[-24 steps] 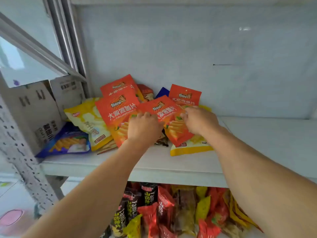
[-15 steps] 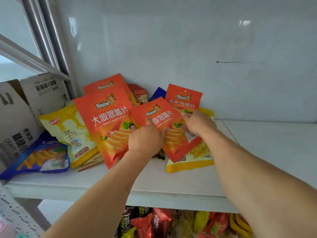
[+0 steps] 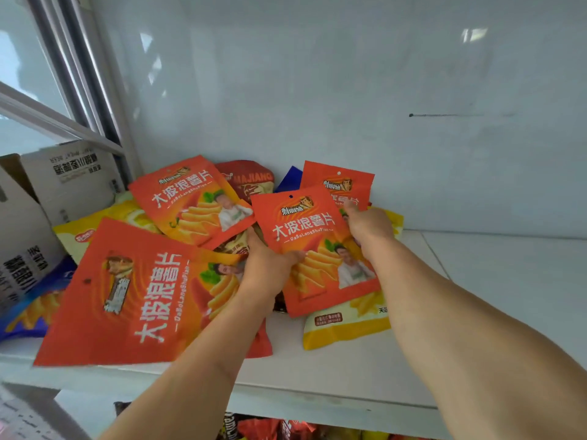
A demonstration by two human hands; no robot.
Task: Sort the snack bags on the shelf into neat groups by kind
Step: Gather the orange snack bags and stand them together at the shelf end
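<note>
Sorting is only beginning: left hand (image 3: 266,268) and right hand (image 3: 368,227) are both gripping 1 orange chip bag (image 3: 314,249) above the shelf (image 3: 349,369), while yellow, blue and red bags are lying mixed.

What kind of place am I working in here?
Likely a small shop or stockroom: a white shelf piled with orange chip bags, more snacks on the tier below, and printed cartons alongside.

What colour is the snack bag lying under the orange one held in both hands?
Yellow bag with a paler cream band across it, seen in the head view.
</note>
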